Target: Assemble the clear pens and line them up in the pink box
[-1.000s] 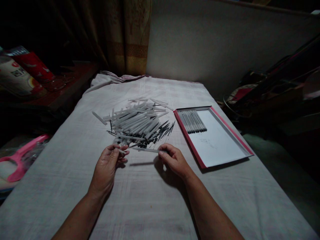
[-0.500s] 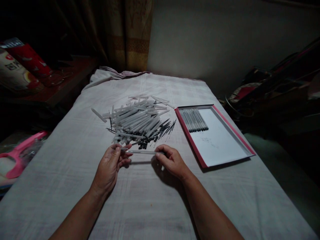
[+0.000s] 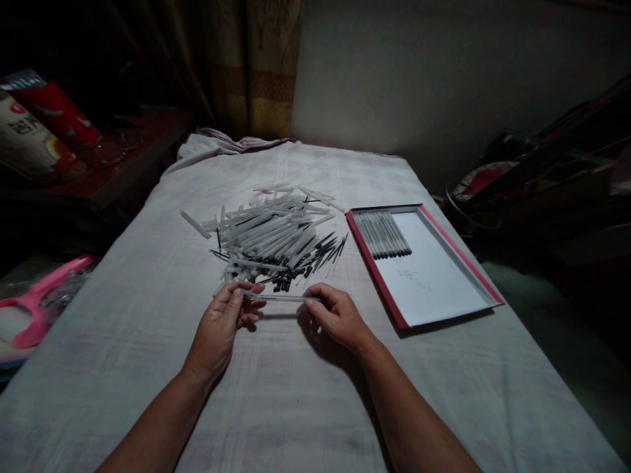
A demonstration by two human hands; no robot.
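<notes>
A slim clear pen (image 3: 286,299) is held level above the cloth, spanning both hands. My left hand (image 3: 219,325) pinches its left end between thumb and fingers, partly covering a pale piece there that I cannot make out. At the pen's dark right end, my right hand (image 3: 338,318) is closed around it with thumb and forefinger. Just beyond the hands lies a loose heap of pen parts (image 3: 271,236): clear barrels, dark-tipped refills and small black caps. To the right, a row of pens (image 3: 383,235) lies side by side in a shallow red-edged box lid (image 3: 444,289).
A pale checked cloth (image 3: 276,407) covers the table. Past its left edge are a pink-handled object (image 3: 44,295) and a dark red side table (image 3: 142,154) bearing packets. A curtain (image 3: 269,72) and wall stand behind; dark clutter is at the right.
My left hand has shifted slightly right, toward my right hand, so less of the pen shows between them. My right hand has barely moved. Heap and lid look the same.
</notes>
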